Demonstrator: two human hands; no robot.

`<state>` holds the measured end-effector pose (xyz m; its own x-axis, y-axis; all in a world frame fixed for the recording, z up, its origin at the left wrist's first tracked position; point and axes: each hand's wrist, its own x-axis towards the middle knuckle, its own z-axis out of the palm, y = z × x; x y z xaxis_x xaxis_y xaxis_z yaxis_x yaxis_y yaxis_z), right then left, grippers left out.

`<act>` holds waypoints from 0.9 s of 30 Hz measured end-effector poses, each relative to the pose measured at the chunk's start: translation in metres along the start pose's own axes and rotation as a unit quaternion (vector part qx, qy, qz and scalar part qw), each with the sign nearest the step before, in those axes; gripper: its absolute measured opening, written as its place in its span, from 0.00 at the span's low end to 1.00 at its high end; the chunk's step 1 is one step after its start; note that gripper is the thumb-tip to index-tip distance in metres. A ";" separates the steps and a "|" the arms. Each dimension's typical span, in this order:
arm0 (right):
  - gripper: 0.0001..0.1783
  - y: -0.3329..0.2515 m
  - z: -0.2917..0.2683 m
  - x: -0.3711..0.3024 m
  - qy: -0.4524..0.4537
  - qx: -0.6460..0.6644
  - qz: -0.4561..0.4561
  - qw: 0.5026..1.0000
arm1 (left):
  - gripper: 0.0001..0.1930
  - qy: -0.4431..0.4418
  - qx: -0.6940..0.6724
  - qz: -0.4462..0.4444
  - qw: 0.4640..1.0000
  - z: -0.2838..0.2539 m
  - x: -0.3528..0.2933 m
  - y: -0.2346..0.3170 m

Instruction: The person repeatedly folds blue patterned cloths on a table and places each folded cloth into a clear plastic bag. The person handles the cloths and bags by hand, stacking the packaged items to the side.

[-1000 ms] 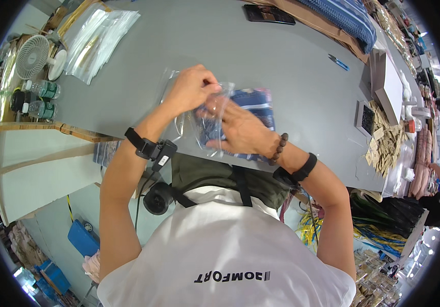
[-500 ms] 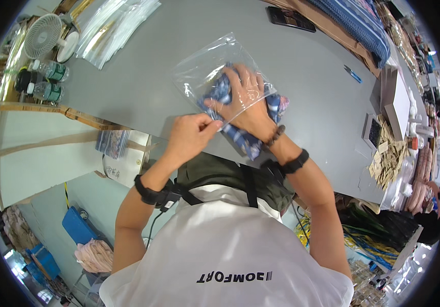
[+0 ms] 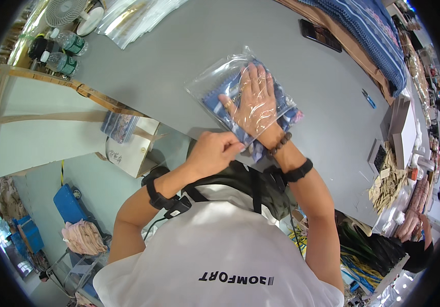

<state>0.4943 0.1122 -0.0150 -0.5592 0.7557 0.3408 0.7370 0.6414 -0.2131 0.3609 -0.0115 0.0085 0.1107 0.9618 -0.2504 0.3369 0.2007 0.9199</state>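
My right hand (image 3: 256, 105) is inside a clear plastic bag (image 3: 199, 82), fingers stretched out and lying on a folded blue patterned cloth (image 3: 215, 101). The bag's opening edge crosses near my right wrist. Most of the cloth is in the bag; a corner with pink on it sticks out to the right of my wrist, and another part shows below the opening. My left hand (image 3: 215, 152) is closed, pinching the bag's edge at its lower corner, close to the table's front edge.
Flat clear bags (image 3: 133, 20) lie at the far left, near a fan (image 3: 66, 11) and water bottles (image 3: 60, 62). A phone (image 3: 320, 35), blue fabric (image 3: 368, 41), small blue snips (image 3: 368, 99) and a heap of tan paper tags (image 3: 386, 187) are on the right.
My right hand has flattened, its fingers straightening over the cloth. The cloth is spread wider and reaches deeper into the bag. My left hand keeps its pinch on the bag edge.
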 end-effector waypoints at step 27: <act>0.41 0.006 -0.008 -0.004 -0.041 0.071 -0.111 0.990 | 0.31 0.004 0.393 0.262 0.881 -0.077 0.053 0.000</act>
<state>0.5039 0.1117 -0.0099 -0.7356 0.5977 0.3187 0.5342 0.8012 -0.2696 0.2948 0.0539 0.0188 0.4385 0.8857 0.1524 0.7849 -0.4600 0.4152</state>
